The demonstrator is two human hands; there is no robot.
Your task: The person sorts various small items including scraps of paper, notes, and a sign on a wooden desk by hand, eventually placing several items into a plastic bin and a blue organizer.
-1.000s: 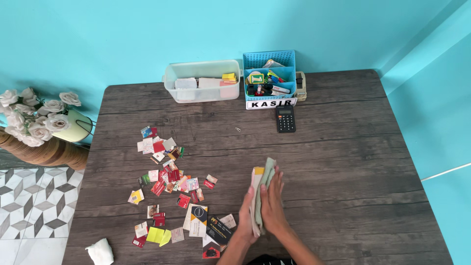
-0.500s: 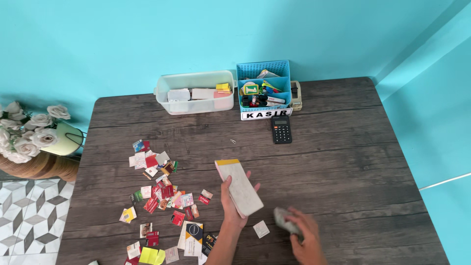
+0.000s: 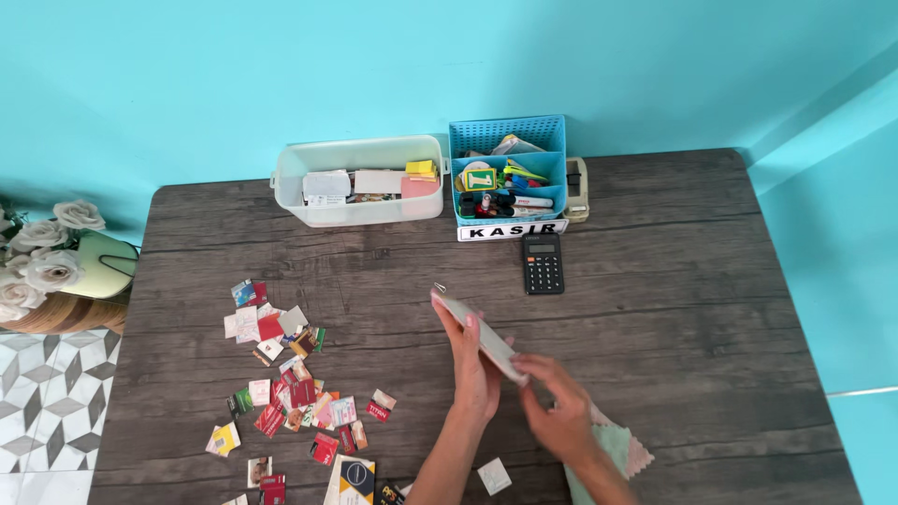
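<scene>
My left hand (image 3: 475,369) holds a thick pad of paper slips (image 3: 477,333) edge-up over the middle of the dark wooden table (image 3: 673,309). My right hand (image 3: 557,411) reaches to the pad's near end and touches it with its fingertips. A pale green cloth (image 3: 617,451) with a pink edge lies on the table under my right wrist. A single small white card (image 3: 494,476) lies near my left forearm.
Several small colourful cards (image 3: 285,374) are scattered on the left of the table. At the far edge stand a clear plastic box (image 3: 360,180) with cards, a blue organiser basket (image 3: 508,166), a name sign and a black calculator (image 3: 543,263). White flowers (image 3: 42,252) stand off the left.
My left hand tipped the pad from flat to edge-up and lifted it further away. My right hand let go of the cloth, which now lies on the table, and moved to the pad.
</scene>
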